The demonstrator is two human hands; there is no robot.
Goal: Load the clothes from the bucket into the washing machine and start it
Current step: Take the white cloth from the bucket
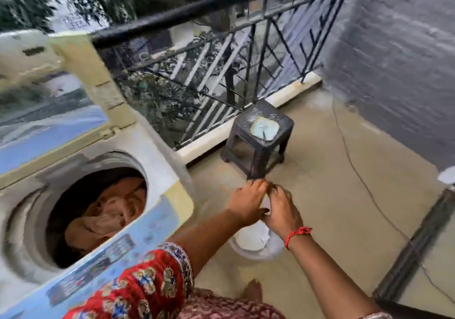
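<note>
Washer drum (32, 222) w/ brownish clothes (105, 215) inside; lid (81, 55) up.

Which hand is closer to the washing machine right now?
Left. The left hand is just off the washing machine's front corner; the right hand is beyond it, above the bucket.

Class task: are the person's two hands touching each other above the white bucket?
Touching. The head view shows the left hand and right hand meeting at the fingertips, no gap, above the bucket.

Drum mouth (98, 171) open; lid (49, 112) raised behind.
</note>
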